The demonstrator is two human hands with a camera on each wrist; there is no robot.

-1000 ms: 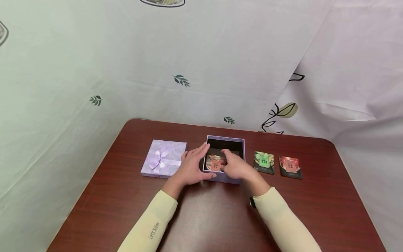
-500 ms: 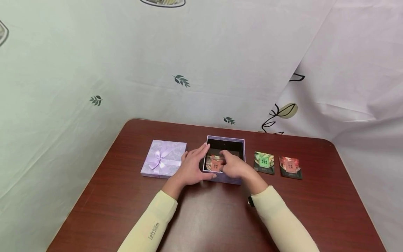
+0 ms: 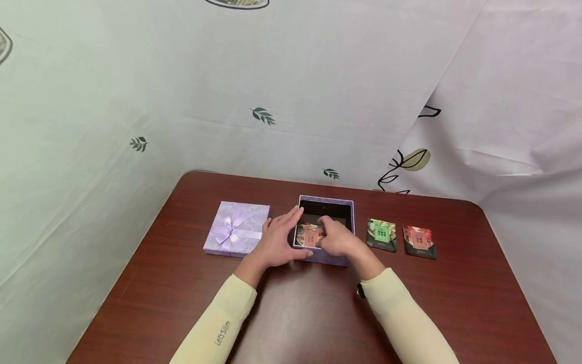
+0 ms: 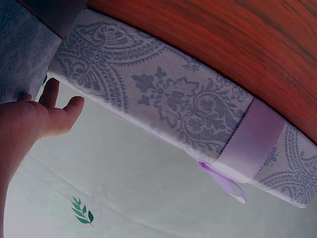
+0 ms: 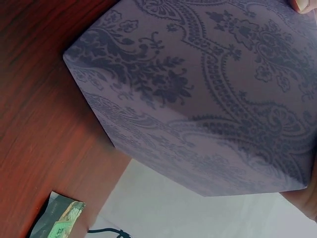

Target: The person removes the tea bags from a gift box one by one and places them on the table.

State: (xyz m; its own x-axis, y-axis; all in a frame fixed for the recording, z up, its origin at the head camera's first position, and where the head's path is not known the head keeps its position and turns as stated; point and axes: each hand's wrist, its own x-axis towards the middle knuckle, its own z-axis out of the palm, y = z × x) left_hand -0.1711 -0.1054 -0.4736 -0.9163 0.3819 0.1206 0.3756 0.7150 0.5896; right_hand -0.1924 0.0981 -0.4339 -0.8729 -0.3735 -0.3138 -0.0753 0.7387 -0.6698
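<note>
A purple patterned gift box stands without its lid, its inside black. In it, at the front left, lies a dark sachet with a food picture and an orange-red label. My right hand reaches in over the front right and pinches the sachet's right edge; its lower fingers are hidden. My left hand rests at the box's front left corner, fingers stretched along the left rim and thumb on the front wall. The right wrist view is mostly filled by the outer wall of the box.
Left of the box lies its purple lid with a ribbon bow, close beside the left hand. To the right are a green-labelled sachet and a red-labelled sachet. All stand on a dark red wooden table before a printed cloth.
The right hand and forearm have shifted slightly left, with the sachet in the box moving a little left too. The left hand, box, lid and other sachets stay where they were.
</note>
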